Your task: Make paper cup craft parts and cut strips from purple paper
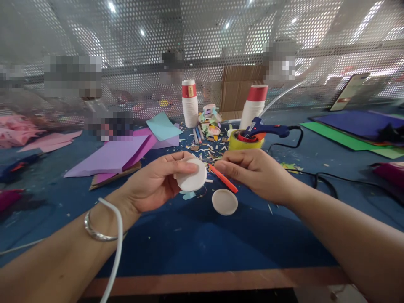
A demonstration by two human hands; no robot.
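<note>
My left hand is closed on a white paper disc, thumb on its face and fingers behind. Close by on its right, my right hand is closed with thumb and forefinger pressed together. Whatever those fingertips may hold is too small to make out. Just below them lies a slim orange-red stick-like tool, its exact kind unclear. A second pale round disc with a raised rim lies flat on the blue table, nearer to me.
Behind my hands are paper scraps, two stacks of paper cups and a blue glue gun resting on a yellow tape roll. Purple paper lies left, green sheets right. A black cord crosses the right side.
</note>
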